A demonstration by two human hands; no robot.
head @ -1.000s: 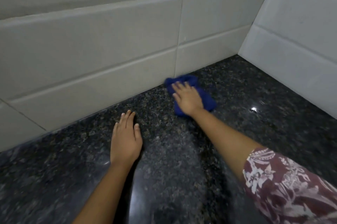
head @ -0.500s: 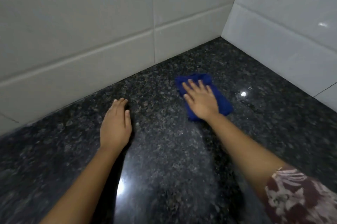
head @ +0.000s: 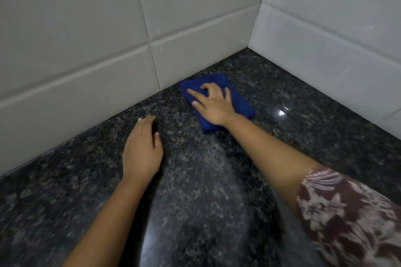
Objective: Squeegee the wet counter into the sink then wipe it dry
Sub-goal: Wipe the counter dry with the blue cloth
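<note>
Blue cloth (head: pixel 240 103) lying flat on granite counter (head: pixel 303 136), pinned under your right hand (head: pixel 213 107). You're pressing it down, fingers splayed. Tiled corner (head: pixel 195 53) just beyond fingertips. Your left hand (head: pixel 141 149) resting alongside, relaxed, holding nothing.

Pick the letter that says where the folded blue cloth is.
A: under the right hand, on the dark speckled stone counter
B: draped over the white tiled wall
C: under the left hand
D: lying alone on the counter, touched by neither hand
A: the folded blue cloth lies on the dark speckled stone counter beneath the right hand, while the left hand rests on bare counter apart from it.
</note>
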